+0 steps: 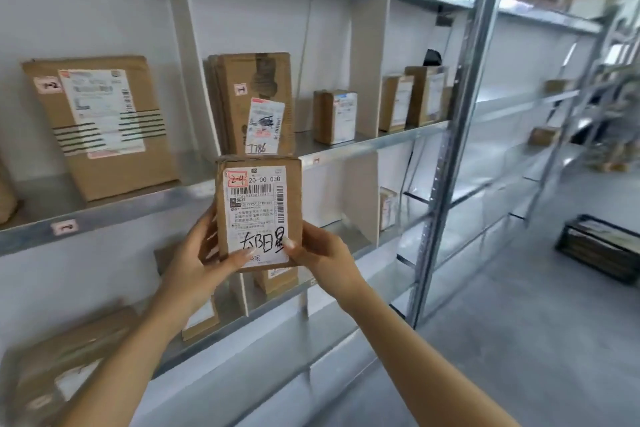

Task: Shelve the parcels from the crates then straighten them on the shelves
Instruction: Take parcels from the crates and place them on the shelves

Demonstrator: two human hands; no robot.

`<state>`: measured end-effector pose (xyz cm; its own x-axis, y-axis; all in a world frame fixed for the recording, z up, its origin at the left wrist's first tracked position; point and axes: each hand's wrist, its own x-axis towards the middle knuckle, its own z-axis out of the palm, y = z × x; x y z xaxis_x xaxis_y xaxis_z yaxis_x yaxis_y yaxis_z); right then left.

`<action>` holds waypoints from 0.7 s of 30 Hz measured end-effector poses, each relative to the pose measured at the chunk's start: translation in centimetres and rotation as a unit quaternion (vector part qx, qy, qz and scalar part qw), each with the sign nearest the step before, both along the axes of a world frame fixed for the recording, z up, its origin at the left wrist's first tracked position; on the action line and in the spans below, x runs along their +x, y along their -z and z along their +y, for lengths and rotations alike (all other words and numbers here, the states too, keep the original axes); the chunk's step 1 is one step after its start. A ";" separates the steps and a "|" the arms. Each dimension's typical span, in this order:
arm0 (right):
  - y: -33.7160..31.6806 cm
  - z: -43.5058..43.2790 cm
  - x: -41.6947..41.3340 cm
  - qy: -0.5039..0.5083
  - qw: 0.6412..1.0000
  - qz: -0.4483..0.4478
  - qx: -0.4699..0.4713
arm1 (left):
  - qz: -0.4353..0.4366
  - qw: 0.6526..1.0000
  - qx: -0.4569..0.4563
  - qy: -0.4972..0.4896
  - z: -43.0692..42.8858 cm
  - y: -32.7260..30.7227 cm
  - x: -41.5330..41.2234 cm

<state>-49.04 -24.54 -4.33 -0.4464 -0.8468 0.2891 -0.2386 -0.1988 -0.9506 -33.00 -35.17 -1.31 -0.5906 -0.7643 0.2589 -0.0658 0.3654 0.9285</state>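
Observation:
I hold a small brown cardboard parcel [258, 211] upright in front of the shelving, its white label with handwriting facing me. My left hand [197, 260] grips its lower left edge and my right hand [322, 258] grips its lower right edge, thumbs on the label. Behind it, on the middle shelf [114, 215], stand a wide parcel [100, 125], a tall parcel [256, 104] and a small parcel [334, 116]. A black crate [599, 246] with flat parcels sits on the floor at the right.
White dividers [194, 55] split the shelf into bays. Two more parcels [414, 99] stand in the right bay. Lower shelves carry several parcels [277, 279]. A metal upright [453, 121] ends this rack; another rack stands farther right across grey floor.

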 end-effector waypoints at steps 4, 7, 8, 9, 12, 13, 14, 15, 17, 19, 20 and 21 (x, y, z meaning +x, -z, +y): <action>1.6 3.5 -3.6 0.045 0.999 0.000 0.005 | -0.013 0.999 -0.004 0.039 1.8 1.5 -4.6; 2.3 5.8 -6.8 0.077 0.997 -0.008 -0.002 | -0.020 0.997 -0.014 0.073 3.1 1.6 -8.2; 2.6 6.5 -8.0 0.082 0.997 -0.007 -0.002 | -0.025 0.996 -0.016 0.082 3.5 1.7 -9.5; 2.8 7.2 -9.2 0.086 0.996 -0.005 -0.003 | -0.029 0.996 -0.018 0.088 3.9 1.8 -10.8; 3.5 9.1 -13.0 0.091 0.996 -0.005 -0.001 | -0.025 0.995 -0.013 0.096 5.8 2.1 -14.7; 3.8 9.8 -14.3 0.092 0.996 -0.005 0.002 | -0.023 0.995 -0.010 0.097 6.5 2.3 -16.2; 4.1 10.5 -15.7 0.095 0.995 -0.005 0.004 | -0.022 0.995 -0.007 0.100 7.2 2.5 -17.6; 4.5 11.3 -17.2 0.100 0.995 -0.004 0.006 | -0.024 0.994 -0.005 0.103 7.9 2.8 -19.1; 5.0 12.9 -20.1 0.107 0.994 0.001 0.005 | -0.029 0.994 -0.007 0.108 9.2 3.5 -22.1; 5.5 14.4 -23.0 0.109 0.994 -0.004 0.006 | -0.027 0.994 -0.004 0.109 10.6 4.1 -25.0; 5.7 15.1 -24.4 0.109 0.994 -0.008 0.006 | -0.026 0.994 -0.004 0.109 11.3 4.4 -26.4; 5.9 15.7 -25.8 0.110 0.994 -0.009 0.007 | -0.025 0.994 -0.004 0.108 12.1 4.7 -27.8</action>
<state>-74.80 -8.83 -10.24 -0.6258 -0.7324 0.2683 -0.2580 -0.1303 -0.9573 -60.85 -23.10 -6.06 -0.7523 -0.6169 0.2311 -0.0312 0.3839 0.9229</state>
